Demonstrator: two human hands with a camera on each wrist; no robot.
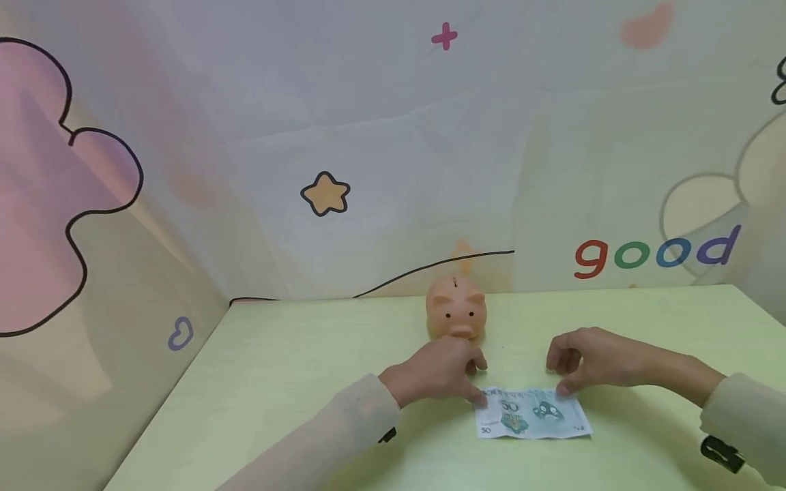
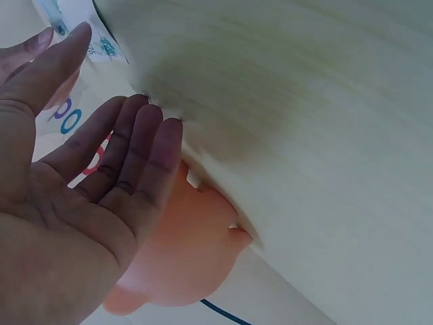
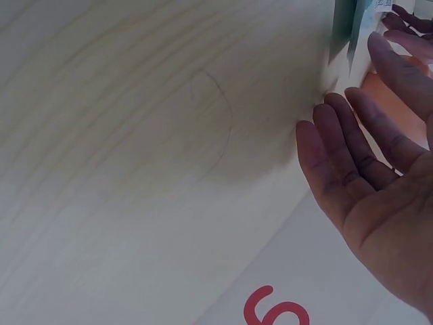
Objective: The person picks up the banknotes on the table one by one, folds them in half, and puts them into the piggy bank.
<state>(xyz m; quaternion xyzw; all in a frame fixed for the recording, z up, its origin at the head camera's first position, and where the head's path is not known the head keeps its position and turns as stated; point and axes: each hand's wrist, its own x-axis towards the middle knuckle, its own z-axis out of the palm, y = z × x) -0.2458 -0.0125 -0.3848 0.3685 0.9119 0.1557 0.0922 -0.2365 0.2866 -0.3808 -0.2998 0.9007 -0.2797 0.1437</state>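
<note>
A green and white banknote (image 1: 533,417) marked 50 lies flat on the table. My left hand (image 1: 439,372) is at its far left corner, with the thumb tip at the paper and the other fingers gently bent. On the far right corner is the thumb of my right hand (image 1: 608,358), its fingers likewise loosely bent above the table. An orange piggy bank (image 1: 454,303) stands just behind my left hand, facing me, its lower front partly covered. In the left wrist view, the fingers lie close to the piggy bank (image 2: 193,244); neither hand pinches the note.
The pale wooden table (image 1: 295,368) ends at a printed backdrop (image 1: 393,184) behind the piggy bank. A cloth wall with a pink shape (image 1: 37,184) rises on the left. Dark wrist straps (image 1: 722,453) show under the sleeves.
</note>
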